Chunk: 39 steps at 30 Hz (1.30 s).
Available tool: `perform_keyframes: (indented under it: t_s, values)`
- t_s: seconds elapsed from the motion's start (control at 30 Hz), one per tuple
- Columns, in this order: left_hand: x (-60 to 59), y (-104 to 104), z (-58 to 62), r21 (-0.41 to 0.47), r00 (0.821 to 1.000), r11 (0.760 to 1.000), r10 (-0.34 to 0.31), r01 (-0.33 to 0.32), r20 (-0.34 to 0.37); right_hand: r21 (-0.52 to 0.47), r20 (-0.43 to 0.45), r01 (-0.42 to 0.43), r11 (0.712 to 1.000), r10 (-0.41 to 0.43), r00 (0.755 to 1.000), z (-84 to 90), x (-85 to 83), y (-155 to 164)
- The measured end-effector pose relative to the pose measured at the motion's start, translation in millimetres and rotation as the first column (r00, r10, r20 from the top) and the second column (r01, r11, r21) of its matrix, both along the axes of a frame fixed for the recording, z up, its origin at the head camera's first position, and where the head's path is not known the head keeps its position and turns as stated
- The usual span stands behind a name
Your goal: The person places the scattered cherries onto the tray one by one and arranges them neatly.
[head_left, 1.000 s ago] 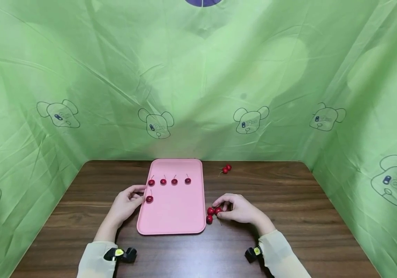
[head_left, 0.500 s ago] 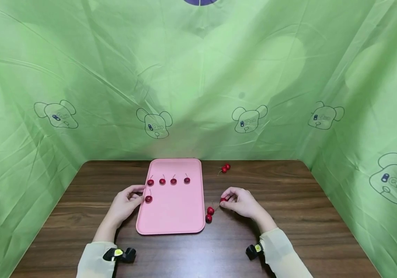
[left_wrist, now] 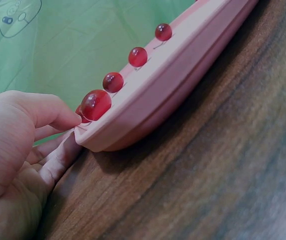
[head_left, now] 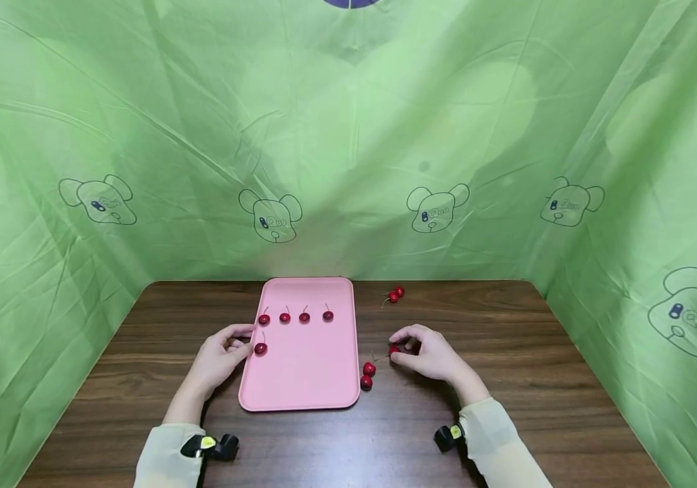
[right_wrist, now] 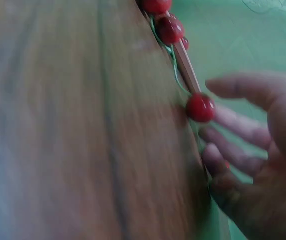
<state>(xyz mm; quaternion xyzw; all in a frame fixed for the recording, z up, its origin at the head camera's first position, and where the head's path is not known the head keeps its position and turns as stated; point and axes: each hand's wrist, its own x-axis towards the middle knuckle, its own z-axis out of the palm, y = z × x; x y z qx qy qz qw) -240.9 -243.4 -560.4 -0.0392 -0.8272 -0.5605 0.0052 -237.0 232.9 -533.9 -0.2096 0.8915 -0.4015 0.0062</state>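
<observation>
A pink tray (head_left: 306, 379) lies on the table with several red cherries (head_left: 285, 318) in a row and one cherry (head_left: 261, 349) below the row's left end. My left hand (head_left: 220, 359) grips the tray's left rim beside that lone cherry, its fingertips on the rim in the left wrist view. To the right of the tray, my right hand (head_left: 430, 354) is around a single cherry (right_wrist: 200, 107), thumb and fingers spread in the right wrist view. That cherry sits on the wood, its thin green stem running toward two cherries (head_left: 368, 376) against the tray's right edge.
Two more cherries (head_left: 396, 294) lie near the back of the brown wooden table (head_left: 483, 312). Green cloth (head_left: 348, 169) printed with bear heads hangs behind and at both sides. A black wrist camera (head_left: 446, 437) sits on the right sleeve, another on the left.
My right hand has drawn one cherry up and right from the group by the tray, and its fingers have since loosened around it. The left hand stays at the rim.
</observation>
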Motion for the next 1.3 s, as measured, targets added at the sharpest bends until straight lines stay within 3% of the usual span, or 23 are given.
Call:
perform_keyframes:
  t_s: [0.17,0.27,0.5,0.6,0.97,1.3]
  values:
    - [1.3,1,1.3,0.007,1.0,1.0,-0.005,0.005,-0.006,-0.023,-0.022,-0.148,0.989,0.147,0.989,-1.3,-2.5,8]
    - [0.3,0,0.8,0.01,1.0,1.0,-0.001,0.001,-0.008,-0.026,-0.001,-0.182,0.983,0.182,0.983,-0.2,-3.9,9]
    - [2.7,5,8.6,-0.024,1.0,1.0,0.01,-0.01,-0.001,-0.024,0.029,-0.187,0.982,0.188,0.982,0.6,-4.9,9]
    - [0.3,2,2.1,-0.024,1.0,1.0,0.001,-0.002,-0.009,-0.021,0.03,-0.192,0.981,0.193,0.981,-0.2,-5.3,10]
    - [0.3,2,2.9,0.008,1.0,1.0,-0.009,0.009,-0.013,-0.033,0.054,-0.168,0.985,0.17,0.984,-3.1,-6.0,12]
    - [-0.1,3,0.7,-0.038,1.0,0.999,0.012,-0.011,0.012,-0.093,0.077,-0.11,0.99,0.117,0.99,1.6,-5.6,12]
